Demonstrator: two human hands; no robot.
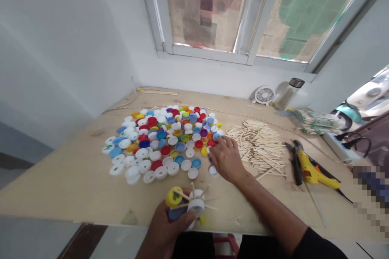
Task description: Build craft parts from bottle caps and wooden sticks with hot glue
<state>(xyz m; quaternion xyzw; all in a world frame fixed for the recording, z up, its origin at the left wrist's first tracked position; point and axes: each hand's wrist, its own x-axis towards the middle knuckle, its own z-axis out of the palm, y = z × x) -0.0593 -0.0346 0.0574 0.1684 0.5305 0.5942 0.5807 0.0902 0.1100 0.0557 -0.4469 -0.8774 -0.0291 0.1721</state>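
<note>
My left hand point(165, 226) is closed round a small build of bottle caps and wooden sticks point(191, 202), held at the near edge of the table; it has a yellow cap, a white cap and sticks poking outward. My right hand point(226, 158) rests palm down at the right edge of a wide heap of coloured bottle caps point(164, 141), its fingers curled over caps there. What its fingertips hold, if anything, is hidden. A pile of thin wooden sticks point(259, 145) lies just right of that hand.
The plywood table point(73, 178) also carries a yellow glue gun point(313, 170) and dark pliers point(296, 162) at the right, a small white fan point(263, 95), a glass jar point(288, 91), a bundle of packed sticks point(316, 121) and a power strip point(340, 145). A window is behind.
</note>
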